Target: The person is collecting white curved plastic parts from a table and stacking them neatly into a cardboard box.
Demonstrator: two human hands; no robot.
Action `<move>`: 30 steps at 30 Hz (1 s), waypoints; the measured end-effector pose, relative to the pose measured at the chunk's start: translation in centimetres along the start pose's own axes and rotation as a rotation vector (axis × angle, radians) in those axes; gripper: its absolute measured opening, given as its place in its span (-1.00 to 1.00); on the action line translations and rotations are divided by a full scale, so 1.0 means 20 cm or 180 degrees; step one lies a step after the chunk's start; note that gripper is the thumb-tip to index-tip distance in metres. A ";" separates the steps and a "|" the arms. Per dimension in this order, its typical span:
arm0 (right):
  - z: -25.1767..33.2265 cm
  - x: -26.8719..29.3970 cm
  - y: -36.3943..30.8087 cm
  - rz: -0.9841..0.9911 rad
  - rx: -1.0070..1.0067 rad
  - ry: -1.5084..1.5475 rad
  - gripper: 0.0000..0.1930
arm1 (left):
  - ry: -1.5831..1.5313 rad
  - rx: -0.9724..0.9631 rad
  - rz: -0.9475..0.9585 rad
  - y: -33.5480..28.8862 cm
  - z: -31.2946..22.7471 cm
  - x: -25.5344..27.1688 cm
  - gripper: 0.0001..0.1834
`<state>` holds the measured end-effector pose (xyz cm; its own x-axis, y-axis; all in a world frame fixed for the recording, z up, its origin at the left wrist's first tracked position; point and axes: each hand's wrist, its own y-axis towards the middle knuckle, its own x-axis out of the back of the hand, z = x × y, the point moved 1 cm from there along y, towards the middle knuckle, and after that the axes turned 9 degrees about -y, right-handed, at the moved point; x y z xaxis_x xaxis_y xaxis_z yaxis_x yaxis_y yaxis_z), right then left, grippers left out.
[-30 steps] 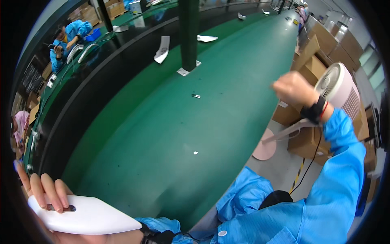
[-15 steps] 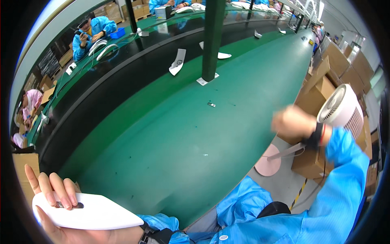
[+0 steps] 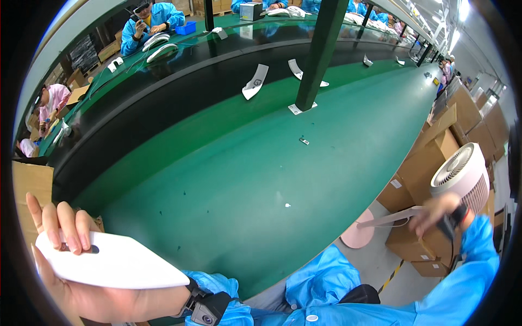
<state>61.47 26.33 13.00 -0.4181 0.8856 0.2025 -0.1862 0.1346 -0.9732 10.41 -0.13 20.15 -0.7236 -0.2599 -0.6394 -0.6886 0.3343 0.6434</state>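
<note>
A long, smooth green tabletop (image 3: 244, 179) curves beside a glossy black strip (image 3: 163, 100); brown cardboard boxes (image 3: 429, 163) and a pale pink round fan (image 3: 459, 168) stand past its right edge. Broad green surface separates the hands. The left hand (image 3: 66, 224) grips a white, pointed, smooth shell (image 3: 125, 266) at lower left. The right hand (image 3: 435, 212), lower than before, is too blurred to tell its opening or contents.

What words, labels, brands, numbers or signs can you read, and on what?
None can be read.
White paper labels on the brown cardboard cartons: too small.
Curved white strip: dark mark, too small.
Distant small grey box: too small.
Smooth white pointed part in the left hand's fingers: no print visible.
</note>
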 end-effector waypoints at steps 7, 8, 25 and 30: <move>0.93 1.06 -0.13 -0.1857 0.2742 0.0192 -0.41 | -0.0073 -0.0278 -0.0190 -0.06 0.04 -0.03 -0.43; 1.03 1.17 -0.01 -0.2048 0.2780 0.0487 -0.40 | 0.0045 -0.0330 -0.0232 -0.07 0.03 -0.01 -0.42; 1.77 1.42 1.39 -0.5732 0.1478 0.0880 -0.83 | 0.0263 -0.0263 -0.0425 0.00 0.17 -0.04 -0.41; 1.77 1.23 1.14 -0.4259 0.2326 0.2175 -0.90 | 0.0363 -0.0183 -0.0577 0.02 0.20 -0.08 -0.42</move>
<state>15.43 35.32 -0.38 0.7698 0.3696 0.5204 -0.4979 0.8578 0.1273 11.53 4.10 19.80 -0.5861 -0.4129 -0.6972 -0.8071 0.2214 0.5473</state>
